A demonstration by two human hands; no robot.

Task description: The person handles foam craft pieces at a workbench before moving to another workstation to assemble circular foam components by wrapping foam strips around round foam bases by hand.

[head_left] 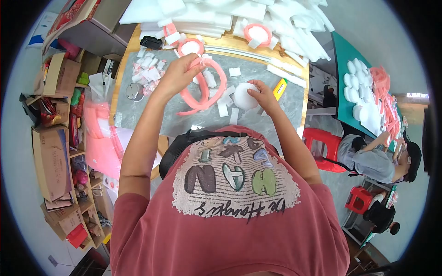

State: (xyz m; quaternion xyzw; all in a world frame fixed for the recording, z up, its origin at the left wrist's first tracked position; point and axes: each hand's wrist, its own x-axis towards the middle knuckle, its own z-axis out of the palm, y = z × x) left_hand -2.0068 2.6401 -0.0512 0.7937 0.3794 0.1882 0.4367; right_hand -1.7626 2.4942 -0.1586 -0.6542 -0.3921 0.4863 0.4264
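Held up by its top end over the grey mat (175,125), a long pink foam strip (222,79) loops round and hangs down to the mat. My left hand (184,71) is closed on that end. To the right, my right hand (262,94) pinches the edge of a round white foam disc (244,96). Small white rectangular pieces (223,108) lie between the strip and the disc. A yellow-green packet or tool (279,89) rests just right of my right hand.
Pink rings (190,47) and white foam sheets (193,23) line the table's far side. Scraps (149,73) and a round metal tin (134,92) are at left. A person (373,158) sits at a green table (345,69) on the right, near a red stool (322,142).
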